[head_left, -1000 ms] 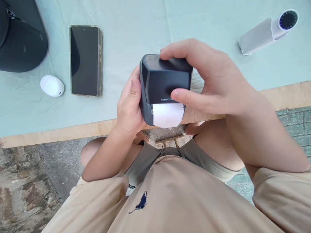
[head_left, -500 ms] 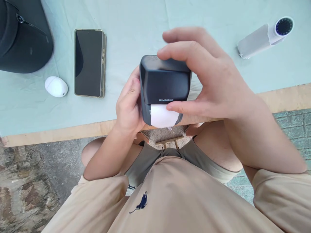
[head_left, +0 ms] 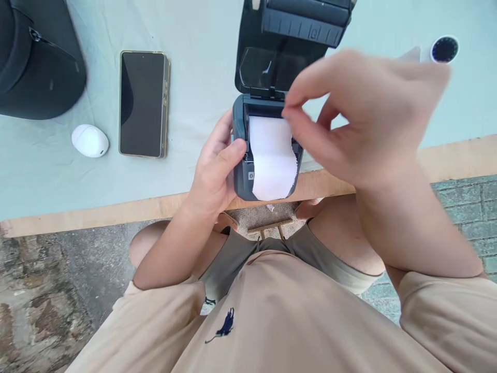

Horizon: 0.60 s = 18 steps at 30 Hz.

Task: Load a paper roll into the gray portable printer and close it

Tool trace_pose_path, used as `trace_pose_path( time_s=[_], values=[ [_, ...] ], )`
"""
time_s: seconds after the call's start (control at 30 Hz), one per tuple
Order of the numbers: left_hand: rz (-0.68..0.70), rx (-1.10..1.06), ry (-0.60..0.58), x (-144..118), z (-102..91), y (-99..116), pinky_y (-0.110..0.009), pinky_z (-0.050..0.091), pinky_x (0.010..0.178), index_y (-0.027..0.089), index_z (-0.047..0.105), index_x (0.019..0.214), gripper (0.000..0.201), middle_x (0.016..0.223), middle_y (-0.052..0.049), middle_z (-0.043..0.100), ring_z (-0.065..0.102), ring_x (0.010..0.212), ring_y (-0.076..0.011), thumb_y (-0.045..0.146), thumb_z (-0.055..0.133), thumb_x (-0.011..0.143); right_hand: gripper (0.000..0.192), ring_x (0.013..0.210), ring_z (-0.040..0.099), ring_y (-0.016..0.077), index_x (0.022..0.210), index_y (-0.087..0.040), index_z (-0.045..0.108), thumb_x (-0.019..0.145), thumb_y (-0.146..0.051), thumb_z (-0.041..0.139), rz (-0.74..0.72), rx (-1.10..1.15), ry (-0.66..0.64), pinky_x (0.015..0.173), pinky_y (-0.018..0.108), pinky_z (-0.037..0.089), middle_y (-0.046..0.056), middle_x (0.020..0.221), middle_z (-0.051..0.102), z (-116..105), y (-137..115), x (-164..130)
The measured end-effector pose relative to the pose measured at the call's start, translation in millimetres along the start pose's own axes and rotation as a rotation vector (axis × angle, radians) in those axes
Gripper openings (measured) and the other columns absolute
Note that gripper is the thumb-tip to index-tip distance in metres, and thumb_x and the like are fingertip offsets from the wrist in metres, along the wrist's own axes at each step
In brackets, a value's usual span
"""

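A dark label printer (head_left: 241, 181) sits in my left hand (head_left: 213, 171), whose thumb presses on its left side near the front. The printer's lid (head_left: 281, 57) is swung up and back, showing its dark inside and a ribbed roller part. White label paper (head_left: 274, 155) lies in the bay and curls down over the front edge, its right edge ragged. My right hand (head_left: 361, 114), somewhat blurred, is closed in a pinch at the upper right corner of the paper, by the hinge. Whether anything is between those fingertips I cannot make out.
On the pale cloth-covered table lie a phone (head_left: 142, 103), a white oval case (head_left: 90, 141) and a black zippered bag (head_left: 39, 62). A white cylinder with a dark round end (head_left: 444, 49) lies at the right, partly behind my right hand. The table's wooden edge (head_left: 97, 217) runs nearest me.
The printer's lid has gone from closed to swung open, baring the paper inside. My right hand has left the lid's top and closed into a pinch. My left thumb has moved onto the printer's side.
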State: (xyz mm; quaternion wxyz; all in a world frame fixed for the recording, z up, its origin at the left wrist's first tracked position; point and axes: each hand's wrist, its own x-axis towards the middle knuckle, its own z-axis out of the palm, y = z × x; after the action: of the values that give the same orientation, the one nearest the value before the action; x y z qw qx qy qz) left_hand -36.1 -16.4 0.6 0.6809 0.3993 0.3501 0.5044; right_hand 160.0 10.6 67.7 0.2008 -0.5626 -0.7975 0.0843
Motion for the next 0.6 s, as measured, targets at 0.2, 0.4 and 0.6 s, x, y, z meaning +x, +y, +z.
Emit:
trace_pose_path(
  time_s=[0.2, 0.4, 0.6],
  values=[
    [0.096, -0.014, -0.034, 1, -5.1, -13, -0.033, 0.059, 0.084, 0.034, 0.073, 0.134, 0.041, 0.120, -0.002, 0.073, 0.073, 0.108, -0.0234, 0.054, 0.059, 0.100, 0.043, 0.075, 0.058, 0.0187, 0.132, -0.032, 0.072, 0.093, -0.039, 0.056, 0.067, -0.227, -0.355, 0.062, 0.030, 0.021, 0.002, 0.088, 0.073, -5, -15, 6],
    [0.092, -0.025, -0.038, 0, -3.9, -14, -0.033, 0.056, 0.078, 0.033, 0.075, 0.130, 0.040, 0.115, -0.004, 0.072, 0.071, 0.103, -0.0234, 0.054, 0.058, 0.100, 0.039, 0.068, 0.049, 0.0149, 0.122, -0.029, 0.075, 0.087, -0.037, 0.059, 0.011, -0.170, -0.354, 0.062, 0.030, 0.020, 0.002, 0.088, 0.074, -9, -13, 3],
    [0.095, -0.083, -0.003, 1, -7.7, -17, -0.039, 0.060, 0.090, 0.032, 0.074, 0.128, 0.040, 0.115, -0.004, 0.074, 0.072, 0.123, -0.0281, 0.055, 0.058, 0.101, 0.040, 0.069, 0.057, 0.0068, 0.124, -0.026, 0.073, 0.086, -0.036, 0.074, -0.035, 0.470, -0.137, 0.056, 0.029, 0.038, 0.001, 0.126, 0.073, -26, 7, -3]
  ],
)
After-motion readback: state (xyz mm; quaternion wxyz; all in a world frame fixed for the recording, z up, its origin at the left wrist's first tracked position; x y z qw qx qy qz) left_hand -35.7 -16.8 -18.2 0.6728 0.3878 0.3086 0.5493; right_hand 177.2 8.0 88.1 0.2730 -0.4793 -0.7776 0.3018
